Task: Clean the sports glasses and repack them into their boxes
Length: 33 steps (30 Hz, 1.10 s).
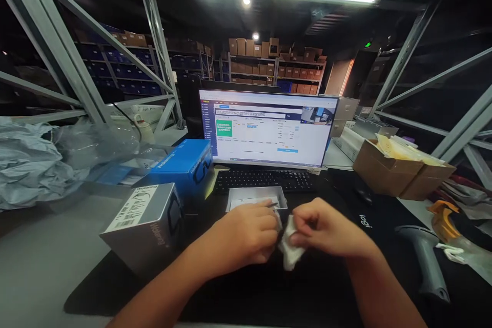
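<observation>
My right hand (326,228) is closed, pinching a crumpled white cloth or tissue (291,251) that hangs below the fingers. Close beside it, my left hand (248,230) has its fingers curled inward around something mostly hidden. A small dark tip (273,204) shows by its index finger, and I cannot make out what it belongs to. Just behind the hands lies a shallow open light-grey box (283,197), its near side partly covered by my left hand. White paper or a card (249,201) lies inside it.
A monitor (261,148) and black keyboard (265,179) stand behind the box. A blue box (180,161) and a grey box (142,225) are at left. To the right are a mouse (362,195), barcode scanner (425,256) and cardboard boxes (388,169). Plastic bags (34,164) lie far left.
</observation>
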Each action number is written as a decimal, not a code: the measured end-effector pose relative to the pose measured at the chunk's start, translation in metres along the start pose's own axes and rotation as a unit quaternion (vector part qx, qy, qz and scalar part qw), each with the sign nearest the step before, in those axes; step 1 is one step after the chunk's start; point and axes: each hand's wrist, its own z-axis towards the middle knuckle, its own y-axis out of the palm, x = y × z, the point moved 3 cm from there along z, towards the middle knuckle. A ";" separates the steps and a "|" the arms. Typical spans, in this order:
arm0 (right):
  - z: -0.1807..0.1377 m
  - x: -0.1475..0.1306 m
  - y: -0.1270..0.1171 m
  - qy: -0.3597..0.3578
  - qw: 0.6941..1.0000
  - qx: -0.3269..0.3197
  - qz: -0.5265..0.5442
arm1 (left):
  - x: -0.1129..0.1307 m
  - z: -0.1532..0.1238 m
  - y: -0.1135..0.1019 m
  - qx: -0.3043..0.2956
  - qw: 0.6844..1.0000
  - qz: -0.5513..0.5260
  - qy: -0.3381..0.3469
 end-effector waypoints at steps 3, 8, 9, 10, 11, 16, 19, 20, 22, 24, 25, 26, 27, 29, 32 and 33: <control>0.004 0.003 0.014 0.059 0.998 0.003 0.015 | -0.001 0.000 0.006 -0.014 1.000 0.007 0.003; 0.002 0.008 -0.015 -0.085 0.990 -0.113 0.009 | -0.001 0.000 -0.002 0.009 1.000 0.020 -0.004; 0.000 0.009 -0.022 -0.101 0.987 -0.126 0.009 | -0.001 0.000 -0.004 0.015 1.000 0.019 -0.003; -0.002 0.010 -0.028 -0.106 0.986 -0.132 0.013 | -0.001 0.000 -0.006 0.022 1.000 0.018 -0.001; -0.004 0.011 -0.031 -0.101 0.986 -0.128 0.022 | 0.000 0.000 -0.007 0.027 1.000 0.017 0.001; -0.003 0.018 -0.044 -0.045 0.977 0.117 0.172 | -0.008 -0.004 -0.014 0.075 0.997 0.011 -0.020; -0.003 0.027 -0.063 -0.071 0.885 0.352 0.296 | -0.014 -0.010 -0.022 0.130 0.990 0.022 -0.046; -0.003 0.029 -0.069 -0.090 0.854 0.403 0.317 | -0.016 -0.012 -0.025 0.151 0.987 0.028 -0.055; -0.002 0.034 -0.078 -0.128 0.809 0.467 0.332 | -0.018 -0.014 -0.027 0.192 0.978 0.043 -0.075; 0.000 0.038 -0.080 -0.156 0.766 0.519 0.346 | -0.018 -0.014 -0.025 0.242 0.963 0.065 -0.099; 0.002 0.039 -0.076 -0.162 0.749 0.536 0.355 | -0.018 -0.014 -0.024 0.272 0.952 0.079 -0.115; 0.005 0.040 -0.070 -0.160 0.736 0.544 0.369 | -0.017 -0.014 -0.021 0.301 0.940 0.093 -0.133; 0.008 0.039 -0.060 -0.151 0.728 0.544 0.389 | -0.016 -0.013 -0.019 0.326 0.927 0.107 -0.152; 0.018 0.035 -0.032 -0.123 0.724 0.520 0.436 | -0.014 -0.012 -0.012 0.349 0.908 0.132 -0.188; 0.032 0.022 0.016 -0.094 0.758 0.442 0.470 | -0.011 -0.010 -0.002 0.331 0.901 0.163 -0.229; 0.035 0.018 0.030 -0.091 0.777 0.411 0.468 | -0.010 -0.009 0.002 0.320 0.900 0.173 -0.240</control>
